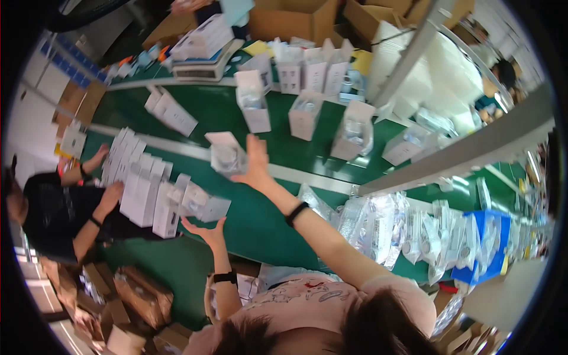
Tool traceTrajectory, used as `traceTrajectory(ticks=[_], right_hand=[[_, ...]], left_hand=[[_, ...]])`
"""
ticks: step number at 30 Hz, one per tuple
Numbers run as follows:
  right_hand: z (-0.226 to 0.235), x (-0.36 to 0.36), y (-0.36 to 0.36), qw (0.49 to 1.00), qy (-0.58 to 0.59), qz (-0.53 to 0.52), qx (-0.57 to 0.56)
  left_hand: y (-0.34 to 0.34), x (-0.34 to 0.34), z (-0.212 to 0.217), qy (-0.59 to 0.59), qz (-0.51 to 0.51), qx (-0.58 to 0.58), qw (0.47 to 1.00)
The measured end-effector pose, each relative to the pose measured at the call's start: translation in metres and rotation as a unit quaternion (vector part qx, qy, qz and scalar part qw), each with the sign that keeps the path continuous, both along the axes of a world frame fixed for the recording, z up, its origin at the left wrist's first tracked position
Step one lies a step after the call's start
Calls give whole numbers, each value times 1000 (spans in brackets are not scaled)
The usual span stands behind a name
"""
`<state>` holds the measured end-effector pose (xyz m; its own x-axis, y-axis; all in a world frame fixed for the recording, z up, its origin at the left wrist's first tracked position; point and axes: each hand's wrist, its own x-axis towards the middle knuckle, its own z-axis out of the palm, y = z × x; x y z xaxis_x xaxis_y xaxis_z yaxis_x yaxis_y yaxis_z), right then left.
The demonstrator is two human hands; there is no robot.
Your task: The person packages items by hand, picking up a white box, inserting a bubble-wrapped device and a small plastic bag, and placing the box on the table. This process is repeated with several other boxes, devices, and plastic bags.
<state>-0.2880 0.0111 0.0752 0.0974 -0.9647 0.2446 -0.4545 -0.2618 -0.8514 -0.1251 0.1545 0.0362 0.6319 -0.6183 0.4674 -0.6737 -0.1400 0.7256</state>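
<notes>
My right hand [256, 164] reaches over the green table with its fingers stretched out, right beside an open white box [220, 139] with a clear plastic-wrapped item inside. Whether it touches that box I cannot tell. Nearer to me, my left hand [208, 234] has its thumb and fingers spread, palm up, and holds nothing. Just beyond its fingers stands another open white box [214, 209], tilted, with clear wrapping showing at its top. Left of that box, closed white boxes [137, 192] stand in a tight row.
A co-worker's hands [110, 196] rest at the row's left. Open filled boxes [252, 109] stand on the conveyor belt [213, 112] beyond. Bagged items [373, 228] and a blue bin [482, 245] lie at right. A metal post [473, 139] crosses the right side. Cartons [142, 296] sit at lower left.
</notes>
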Motion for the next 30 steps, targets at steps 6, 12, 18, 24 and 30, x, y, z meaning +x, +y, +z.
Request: traceTrajectory(ticks=[6,12,18,24,30], right_hand=[[-28,8,-2,992,-86,95,-17],[13,-102,112,981,-135,126,54],[28,-205,193,972,-119,150,139],[61,-364,270,940,-287,-165,86],[69,-532,205,782,-191,-577,-135]], left_hand=[[-36,21,-32,46,-50,-36,997],[-34,14,-34,47,-109,-5,993],[-31,18,-48,171,-115,-26,978],[-16,-5,-21,240,-103,-49,964],[3,-44,-17,277,-77,-46,957]])
